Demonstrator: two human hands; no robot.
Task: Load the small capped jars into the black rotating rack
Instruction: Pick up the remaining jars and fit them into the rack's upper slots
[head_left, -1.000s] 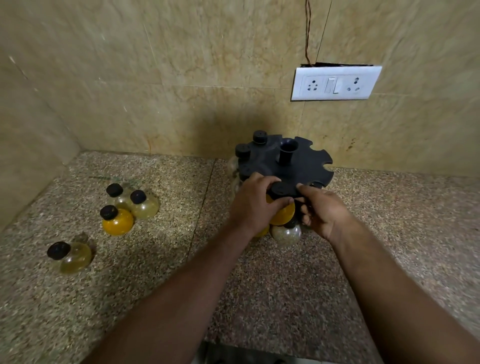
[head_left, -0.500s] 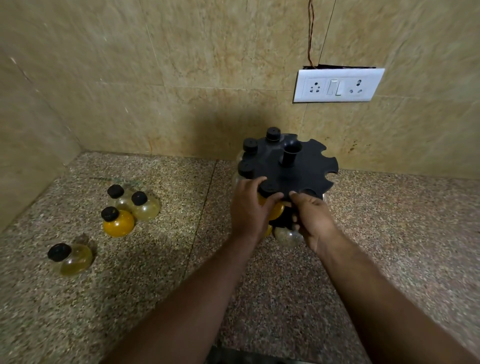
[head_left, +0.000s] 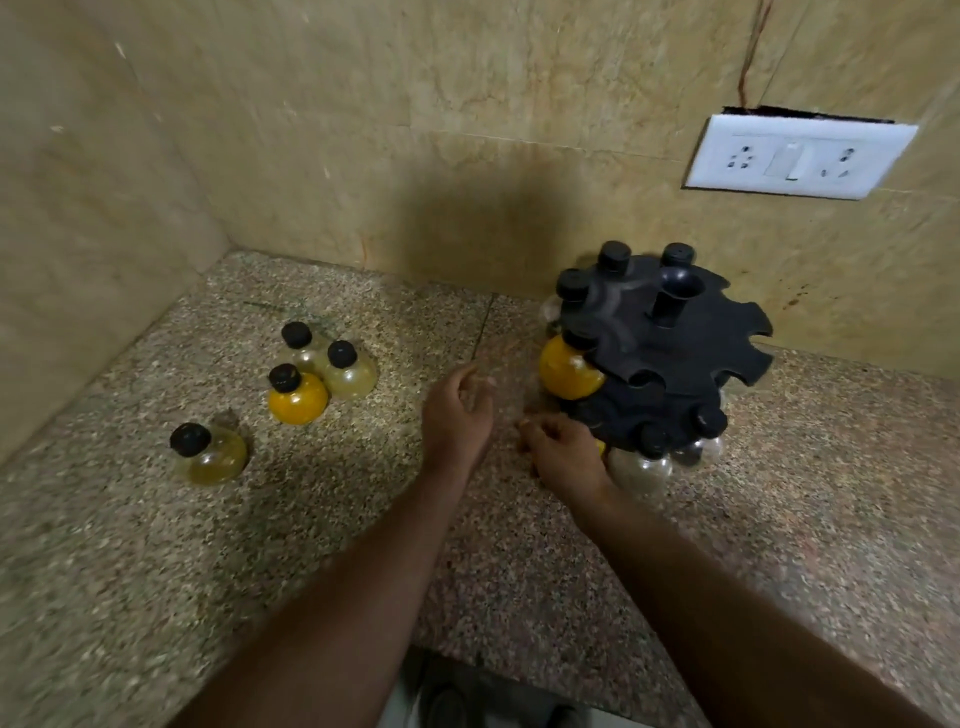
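Observation:
The black rotating rack (head_left: 696, 343) stands against the back wall, with several capped jars hanging in its slots; an orange-filled jar (head_left: 566, 369) hangs at its left side. Several more black-capped jars sit loose on the counter to the left: an orange one (head_left: 297, 397), two pale ones (head_left: 350, 371) (head_left: 303, 347) behind it, and a pale one (head_left: 210, 456) nearer me. My left hand (head_left: 457, 415) hovers over the counter left of the rack, fingers apart and empty. My right hand (head_left: 561, 454) rests low at the rack's front-left, fingers curled, holding nothing I can see.
The speckled granite counter (head_left: 519, 571) meets tiled walls at the back and the left. A white switch and socket plate (head_left: 797, 156) is on the back wall above the rack. The counter's front edge runs just under my forearms.
Both hands have let go of the orange jar, now hanging in the rack. My left hand has drawn back to the left, my right hand has dropped lower. The view has swung left.

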